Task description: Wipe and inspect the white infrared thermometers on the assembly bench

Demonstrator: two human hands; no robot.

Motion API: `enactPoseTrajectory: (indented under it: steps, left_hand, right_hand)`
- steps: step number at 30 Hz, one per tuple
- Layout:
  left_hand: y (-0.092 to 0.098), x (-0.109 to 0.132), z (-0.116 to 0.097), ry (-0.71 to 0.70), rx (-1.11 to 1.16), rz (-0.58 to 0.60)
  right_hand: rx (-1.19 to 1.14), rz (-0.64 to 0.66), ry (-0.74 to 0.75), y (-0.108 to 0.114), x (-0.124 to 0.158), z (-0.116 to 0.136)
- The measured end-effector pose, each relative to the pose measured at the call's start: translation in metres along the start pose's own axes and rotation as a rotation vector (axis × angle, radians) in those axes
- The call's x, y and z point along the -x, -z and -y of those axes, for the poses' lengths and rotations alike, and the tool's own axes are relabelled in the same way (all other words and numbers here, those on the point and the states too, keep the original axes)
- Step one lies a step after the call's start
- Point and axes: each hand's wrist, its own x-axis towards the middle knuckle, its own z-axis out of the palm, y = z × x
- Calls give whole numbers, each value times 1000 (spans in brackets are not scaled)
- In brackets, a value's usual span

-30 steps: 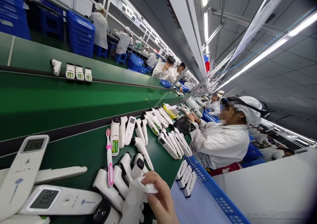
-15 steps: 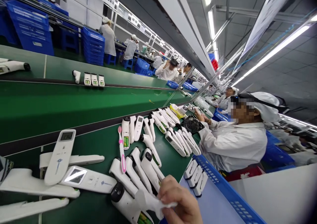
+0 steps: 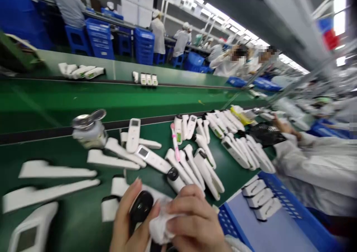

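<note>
Low in the middle, my left hand (image 3: 126, 222) is wrapped round a white infrared thermometer with a black sensor end (image 3: 141, 206). My right hand (image 3: 195, 218) grips a crumpled white cloth (image 3: 160, 228) against that thermometer, just below the black end. Both hands hide most of its body. Just behind them lies another thermometer with a round black tip (image 3: 173, 174). A row of white thermometers (image 3: 192, 166) leans together beyond my right hand, with a pink toothbrush (image 3: 175, 142) on its left end.
More thermometers (image 3: 55, 170) lie on the green bench at left, near a metal-lidded bottle (image 3: 89, 129). A blue basket (image 3: 237, 222) at right holds several white parts. A green conveyor belt (image 3: 111, 99) runs behind. A co-worker's white sleeve (image 3: 304, 159) reaches in at right.
The view has swung left, so the bench things sit further right. My left hand has come into view holding a thermometer. The cloth in my right hand is now bunched up against it.
</note>
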Motion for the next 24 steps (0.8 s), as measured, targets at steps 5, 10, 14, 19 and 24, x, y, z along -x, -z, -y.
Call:
enactPoseTrajectory:
  steps: [5,10,14,19,24]
  left_hand:
    - [13,-9,-17,-154,60,77]
    - [15,-14,-19,-229,71,84]
    - [16,-15,-18,-259,92,118]
    - [17,-11,-19,-258,89,130]
    - [16,-9,-21,-221,138,161]
  right_hand:
    - [28,33,-119,-4,8,10]
    - [-104,-2,-248,-6,9,18]
    - [-31,-17,-230,-4,8,25]
    - [15,7,-197,-2,9,31]
    - [38,80,-160,-3,13,32]
